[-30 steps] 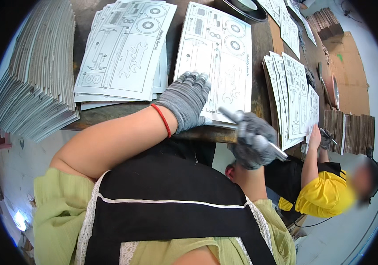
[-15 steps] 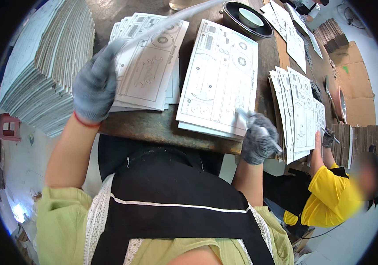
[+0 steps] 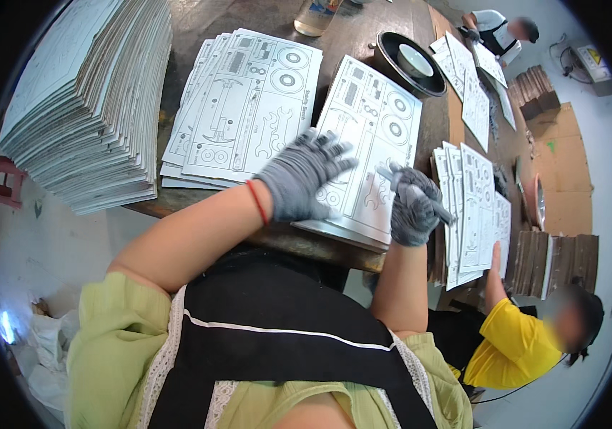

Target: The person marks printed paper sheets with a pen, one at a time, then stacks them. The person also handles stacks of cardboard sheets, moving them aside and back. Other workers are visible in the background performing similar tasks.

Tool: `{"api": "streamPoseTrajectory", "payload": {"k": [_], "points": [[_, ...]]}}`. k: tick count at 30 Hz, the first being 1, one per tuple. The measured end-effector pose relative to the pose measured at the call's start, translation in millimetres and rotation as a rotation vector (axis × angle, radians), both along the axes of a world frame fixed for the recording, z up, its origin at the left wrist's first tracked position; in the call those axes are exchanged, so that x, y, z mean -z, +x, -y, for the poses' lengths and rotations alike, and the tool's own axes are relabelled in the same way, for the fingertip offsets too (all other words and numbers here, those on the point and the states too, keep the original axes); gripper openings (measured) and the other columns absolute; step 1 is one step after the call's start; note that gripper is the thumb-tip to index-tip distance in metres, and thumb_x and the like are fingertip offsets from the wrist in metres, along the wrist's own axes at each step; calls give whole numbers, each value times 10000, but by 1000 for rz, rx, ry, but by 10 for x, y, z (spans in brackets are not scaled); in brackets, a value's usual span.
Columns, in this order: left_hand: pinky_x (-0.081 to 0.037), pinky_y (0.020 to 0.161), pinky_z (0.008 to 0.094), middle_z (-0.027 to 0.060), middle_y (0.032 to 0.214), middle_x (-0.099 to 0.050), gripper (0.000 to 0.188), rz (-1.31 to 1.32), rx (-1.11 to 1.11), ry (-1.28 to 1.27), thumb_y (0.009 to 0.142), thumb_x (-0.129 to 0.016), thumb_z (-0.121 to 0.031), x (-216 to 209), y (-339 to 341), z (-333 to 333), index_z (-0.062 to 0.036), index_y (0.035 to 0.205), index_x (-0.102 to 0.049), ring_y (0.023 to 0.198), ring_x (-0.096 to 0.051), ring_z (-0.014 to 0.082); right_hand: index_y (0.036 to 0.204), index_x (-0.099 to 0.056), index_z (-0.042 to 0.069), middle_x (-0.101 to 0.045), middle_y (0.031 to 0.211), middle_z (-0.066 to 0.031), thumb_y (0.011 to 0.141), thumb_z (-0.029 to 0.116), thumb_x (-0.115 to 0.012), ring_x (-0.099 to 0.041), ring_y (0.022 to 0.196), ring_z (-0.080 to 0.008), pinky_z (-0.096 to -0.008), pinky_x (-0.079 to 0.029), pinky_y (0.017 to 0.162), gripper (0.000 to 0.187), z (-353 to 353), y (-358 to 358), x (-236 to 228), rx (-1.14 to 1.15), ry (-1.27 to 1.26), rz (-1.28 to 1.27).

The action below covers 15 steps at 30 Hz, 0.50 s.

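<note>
My left hand [image 3: 304, 175], in a grey knit glove, reaches across with its fingers spread above or on the near left part of the middle stack of printed boards [image 3: 370, 129]. Black line drawings of tools and round shapes cover the white top board. At that stack's near right edge, my right hand [image 3: 415, 206], gloved too, is closed around a slim, pale-grey stick-like tool [image 3: 443, 213]; its exact kind is unclear. To the left lies a fanned pile of similar printed boards [image 3: 249, 93].
A tall stack of boards [image 3: 99, 107] rises at the far left. Behind the middle stack sit a dark bowl [image 3: 385, 44] and a bottle [image 3: 313, 20]. More boards [image 3: 474, 207] lie at right near a co-worker in yellow [image 3: 513, 343]; another person [image 3: 499, 32] works farther back.
My left hand has come down and right, from above the left pile to the middle stack; the blurred white sheet-like piece by it is gone. My right hand stays near the stack's edge.
</note>
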<state>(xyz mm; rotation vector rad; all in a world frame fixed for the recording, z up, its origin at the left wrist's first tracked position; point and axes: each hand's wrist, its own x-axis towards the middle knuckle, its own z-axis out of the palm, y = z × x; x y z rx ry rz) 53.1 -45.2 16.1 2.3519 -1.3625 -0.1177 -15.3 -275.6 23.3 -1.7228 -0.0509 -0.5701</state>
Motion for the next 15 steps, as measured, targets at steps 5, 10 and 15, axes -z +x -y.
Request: {"api": "streamPoseTrajectory", "payload": {"k": [5,10,15], "points": [[-66,1142,491,168,1504,-247,1024,-11,11,266,714,-547,-714,69,-153,289,-85,1461,-239,1409,-192,306,987,-595,-50,-607,893,-98,897,221,-546,-565,760,-141,-243,-479,760,289,763,699,682,15,-361,-243],[-73,1144,489,169,1501,-253,1018,-48,19,279,724,-535,-720,82,-129,259,-80,1459,-242,1405,-207,303,878,-665,-17,-672,918,-89,825,53,-558,-616,863,-169,-278,-483,781,139,237,799,556,-45,104,-5],[-82,1147,471,178,1492,-265,1049,-34,-35,268,709,-551,-720,103,-140,278,-45,1451,-242,1398,-216,319,878,-652,-49,-681,940,-136,816,86,-566,-629,901,-229,-349,-485,858,171,-78,468,414,4,-33,-61]]}}
